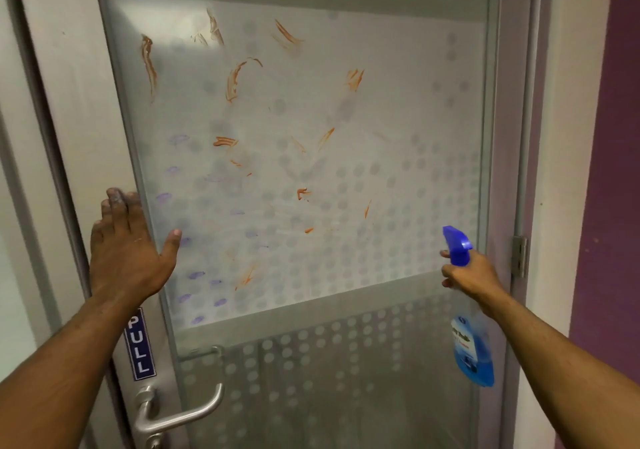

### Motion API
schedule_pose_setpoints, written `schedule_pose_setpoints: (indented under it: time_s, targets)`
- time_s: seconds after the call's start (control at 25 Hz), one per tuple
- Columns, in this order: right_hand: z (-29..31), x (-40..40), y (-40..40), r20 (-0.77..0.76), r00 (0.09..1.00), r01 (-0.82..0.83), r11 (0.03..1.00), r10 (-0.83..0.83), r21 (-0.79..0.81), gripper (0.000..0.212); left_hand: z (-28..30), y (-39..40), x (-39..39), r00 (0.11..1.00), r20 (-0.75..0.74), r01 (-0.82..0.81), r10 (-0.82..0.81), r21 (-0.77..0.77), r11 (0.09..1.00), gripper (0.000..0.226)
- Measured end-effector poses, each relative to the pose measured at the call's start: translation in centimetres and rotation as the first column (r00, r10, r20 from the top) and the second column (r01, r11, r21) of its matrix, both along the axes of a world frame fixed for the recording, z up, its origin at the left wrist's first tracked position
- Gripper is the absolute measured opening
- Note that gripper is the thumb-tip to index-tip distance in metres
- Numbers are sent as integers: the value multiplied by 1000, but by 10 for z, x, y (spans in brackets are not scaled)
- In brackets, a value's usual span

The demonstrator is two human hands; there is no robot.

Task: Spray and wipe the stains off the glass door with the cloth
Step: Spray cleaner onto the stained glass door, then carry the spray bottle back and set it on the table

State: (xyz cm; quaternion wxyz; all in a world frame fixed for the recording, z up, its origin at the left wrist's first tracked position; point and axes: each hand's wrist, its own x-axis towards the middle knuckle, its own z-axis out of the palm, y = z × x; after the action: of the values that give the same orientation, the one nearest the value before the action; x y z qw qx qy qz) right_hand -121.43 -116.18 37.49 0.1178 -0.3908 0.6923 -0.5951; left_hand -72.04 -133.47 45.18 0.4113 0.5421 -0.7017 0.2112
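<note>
A frosted glass door [398,109] with a dotted pattern fills the view. Several orange-brown smears [235,80] streak its upper and middle glass, and several purple smudges [195,275] run down its left side. My left hand [126,251] lies flat and open against the door's left frame, thumb on the glass. My right hand [467,272] grips a spray bottle [472,351] of blue liquid by the neck; its blue nozzle [455,242] points up and left at the glass. No cloth is in view.
A metal lever handle [180,414] and a blue "PULL" sign [139,344] sit on the door's left stile. A hinge [519,256] is on the right frame, beside a purple wall [609,171].
</note>
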Motion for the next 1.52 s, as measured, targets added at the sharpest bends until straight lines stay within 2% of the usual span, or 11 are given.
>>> schedule_pose_setpoints:
  time_s: [0.12,0.36,0.56,0.8,0.96,1.2,1.24,1.4,1.52]
  targets:
    - [-4,57,-8,-59,994,-91,995,89,-38,58,-10,1,2,1000,4,30,-30,41,999,95]
    - [-19,168,-26,127,938,-315,946,323,-83,49,-48,22,10,991,17,131,-135,135,982,88]
    - [-24,244,-31,185,858,-467,877,480,-110,41,-103,57,20,972,129,157,-195,258,953,104]
    - [-16,311,-7,80,766,-630,770,637,-103,53,-157,128,25,952,122,224,-281,351,909,119]
    - [-12,341,32,75,691,-711,695,719,-109,40,-185,197,22,958,35,251,-285,377,891,130]
    - [-32,400,114,148,497,-860,509,855,-51,38,-213,320,35,984,-175,98,-20,453,886,141]
    - [-36,412,128,168,442,-887,457,881,-62,40,-217,339,42,978,-206,66,32,451,890,139]
    - [-51,471,176,239,112,-984,142,964,-111,46,-232,412,84,943,-231,-111,241,466,878,124]
    - [-63,526,215,273,-80,-990,-45,959,-132,42,-244,472,127,886,-233,-244,401,500,831,131]
